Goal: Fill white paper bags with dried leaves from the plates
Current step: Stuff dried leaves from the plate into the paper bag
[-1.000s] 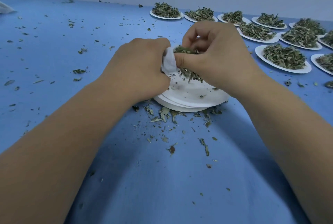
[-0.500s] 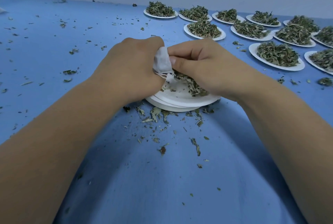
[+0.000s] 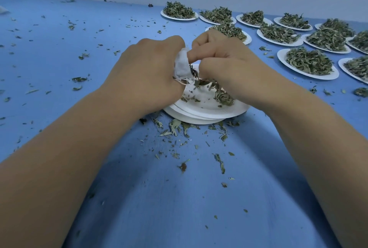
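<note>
At frame centre, the left hand grips the white paper bag just above the near plate; the right hand pinches dried leaves at its mouth. Holding that mouth wide over the plate should catch any spill.

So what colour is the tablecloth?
The tablecloth is blue, seen in the head view.

A second ago the right hand held a pinch of dried leaves high above the stack of plates. It has since come down nearer the top plate, and leaves now hang under its curled fingers. More of the white paper bag shows above the plates, with its string loose.
</note>
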Tool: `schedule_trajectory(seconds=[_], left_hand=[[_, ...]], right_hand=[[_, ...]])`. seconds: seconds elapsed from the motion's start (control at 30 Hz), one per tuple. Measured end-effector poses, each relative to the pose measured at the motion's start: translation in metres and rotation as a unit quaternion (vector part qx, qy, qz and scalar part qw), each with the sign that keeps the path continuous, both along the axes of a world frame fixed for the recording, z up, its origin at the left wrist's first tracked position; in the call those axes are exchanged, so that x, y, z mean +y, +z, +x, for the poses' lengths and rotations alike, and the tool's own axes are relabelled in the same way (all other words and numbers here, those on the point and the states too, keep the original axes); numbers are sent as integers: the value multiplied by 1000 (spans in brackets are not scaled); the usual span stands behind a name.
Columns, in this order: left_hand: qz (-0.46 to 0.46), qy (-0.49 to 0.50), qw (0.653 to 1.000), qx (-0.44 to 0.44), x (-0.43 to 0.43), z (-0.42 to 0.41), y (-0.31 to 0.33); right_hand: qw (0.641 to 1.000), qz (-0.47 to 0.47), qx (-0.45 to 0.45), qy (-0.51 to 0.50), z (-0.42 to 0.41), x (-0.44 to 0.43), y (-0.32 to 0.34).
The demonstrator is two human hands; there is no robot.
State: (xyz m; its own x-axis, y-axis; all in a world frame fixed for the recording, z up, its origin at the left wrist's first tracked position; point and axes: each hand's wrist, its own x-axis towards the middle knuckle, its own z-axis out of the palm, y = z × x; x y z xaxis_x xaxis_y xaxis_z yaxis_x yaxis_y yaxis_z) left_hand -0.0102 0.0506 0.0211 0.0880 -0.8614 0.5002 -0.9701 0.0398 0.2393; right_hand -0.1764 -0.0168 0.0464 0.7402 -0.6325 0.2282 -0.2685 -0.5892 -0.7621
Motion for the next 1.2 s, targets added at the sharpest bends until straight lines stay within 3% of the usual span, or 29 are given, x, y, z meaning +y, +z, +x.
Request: schedule_trajectory(seconds=[0.2, 0.33, 0.47, 0.6, 0.73, 0.93, 1.07, 1.2], left_hand=[[-13, -45, 998, 33, 5, -12, 7], [-23, -34, 998, 45, 5, -5, 6], [-23, -17, 994, 105, 8, 6, 6], [28, -6, 991, 129, 10, 11, 8], [80, 9, 987, 138, 12, 19, 10], [116, 23, 983, 143, 11, 25, 12], [63, 35, 985, 157, 8, 26, 11], [47, 36, 987, 149, 5, 27, 6]], right_hand=[[992, -37, 116, 44, 6, 7, -2], [996, -33, 65, 58, 2, 5, -2], [999, -16, -40, 19, -11, 1, 3], [996, -88, 2, -14, -25, -5, 4], [999, -15, -6, 38, -18, -6, -9], [997, -59, -51, -17, -15, -12, -14], [977, -205, 6, -64, -22, -14, -12], [980, -171, 91, -36, -25, -13, -9]])
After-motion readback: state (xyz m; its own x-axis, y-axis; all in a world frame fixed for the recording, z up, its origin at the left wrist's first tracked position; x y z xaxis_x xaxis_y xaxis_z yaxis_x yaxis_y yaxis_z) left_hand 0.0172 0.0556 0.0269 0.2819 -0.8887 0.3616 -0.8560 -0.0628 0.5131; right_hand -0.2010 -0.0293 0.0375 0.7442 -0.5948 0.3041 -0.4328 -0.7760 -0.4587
